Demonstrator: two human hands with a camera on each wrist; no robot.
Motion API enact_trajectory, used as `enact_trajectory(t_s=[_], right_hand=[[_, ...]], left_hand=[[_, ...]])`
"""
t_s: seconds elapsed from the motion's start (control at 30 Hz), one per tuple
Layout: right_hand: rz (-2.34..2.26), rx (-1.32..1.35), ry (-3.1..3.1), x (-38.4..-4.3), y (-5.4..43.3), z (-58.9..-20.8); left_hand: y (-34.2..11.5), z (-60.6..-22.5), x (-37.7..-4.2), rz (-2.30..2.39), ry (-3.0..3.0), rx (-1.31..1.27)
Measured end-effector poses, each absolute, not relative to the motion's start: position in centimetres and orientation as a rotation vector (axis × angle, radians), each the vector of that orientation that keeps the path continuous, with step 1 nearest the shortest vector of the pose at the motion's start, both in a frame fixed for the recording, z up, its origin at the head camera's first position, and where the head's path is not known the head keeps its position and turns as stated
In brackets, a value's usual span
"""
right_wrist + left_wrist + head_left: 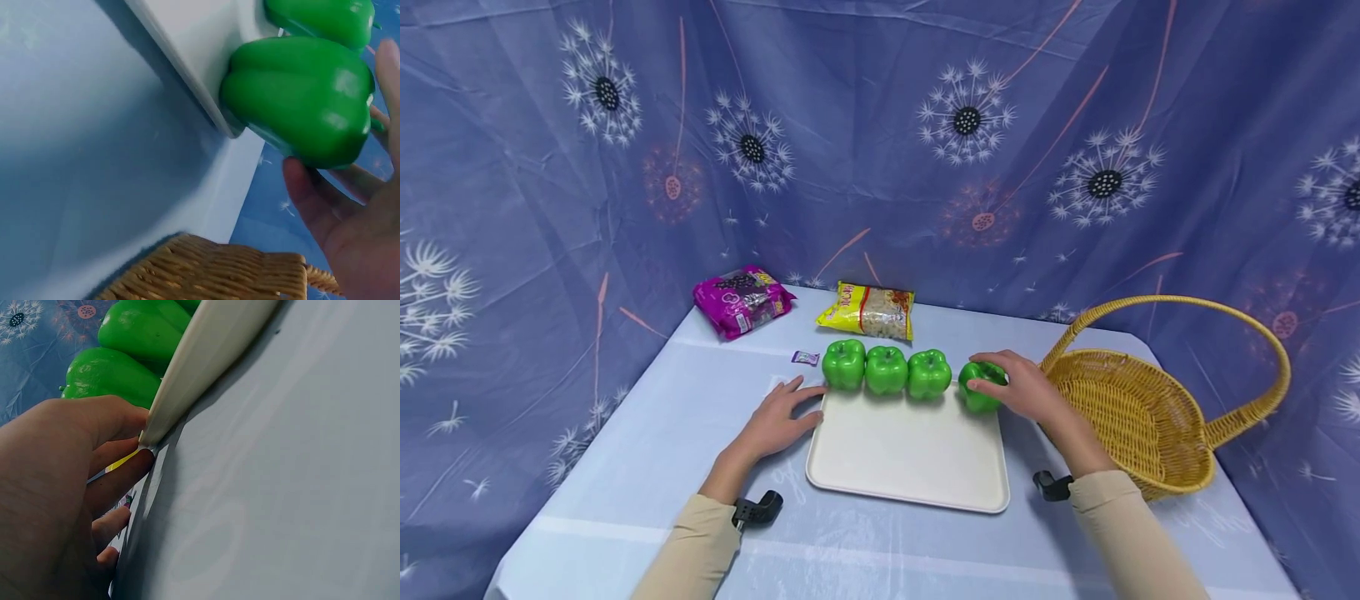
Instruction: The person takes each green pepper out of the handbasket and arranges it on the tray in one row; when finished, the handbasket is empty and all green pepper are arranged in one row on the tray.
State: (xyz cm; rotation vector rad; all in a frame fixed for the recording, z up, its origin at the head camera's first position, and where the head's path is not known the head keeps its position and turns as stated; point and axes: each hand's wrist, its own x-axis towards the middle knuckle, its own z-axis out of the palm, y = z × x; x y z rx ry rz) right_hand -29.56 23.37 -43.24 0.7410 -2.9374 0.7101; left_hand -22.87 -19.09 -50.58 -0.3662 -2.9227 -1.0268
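A row of several green bell peppers stands along the far side of a white rectangular tray. My right hand holds the rightmost bell pepper from above at the tray's far right corner, a small gap from the others. The right wrist view has this bell pepper over the tray's rim, thumb against its side and fingers near its stem end. At the tray's left edge, my left hand has its fingers extended, touching the rim near the far left corner.
A yellow wicker basket with a tall handle stands right of the tray, beside my right forearm. Behind the peppers lie a yellow snack bag and a purple bag. A small purple wrapped sweet lies left of the peppers.
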Motion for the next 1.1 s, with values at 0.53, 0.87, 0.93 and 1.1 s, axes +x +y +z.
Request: enact_trajectory(t_s=[0.53, 0.87, 0.93, 1.1], right_hand=[[0.694, 0.762, -3.017, -29.4, 23.8, -42.9], [0.714, 0.713, -2.980, -29.6, 23.4, -43.4], [0.726, 0.701, -2.975, -29.7, 23.4, -43.6], [0.751, 0.696, -2.959, -29.7, 23.5, -43.9]], left_hand=[[-19.2, -50.7, -22.9, -1.031, -2.916, -0.362], [-19.1, -50.8, -22.8, -1.021, -2.921, -0.350], [-19.1, -50.8, -22.9, -1.020, -2.921, -0.352], [-19.1, -50.9, -22.9, -1.012, -2.923, -0.359]])
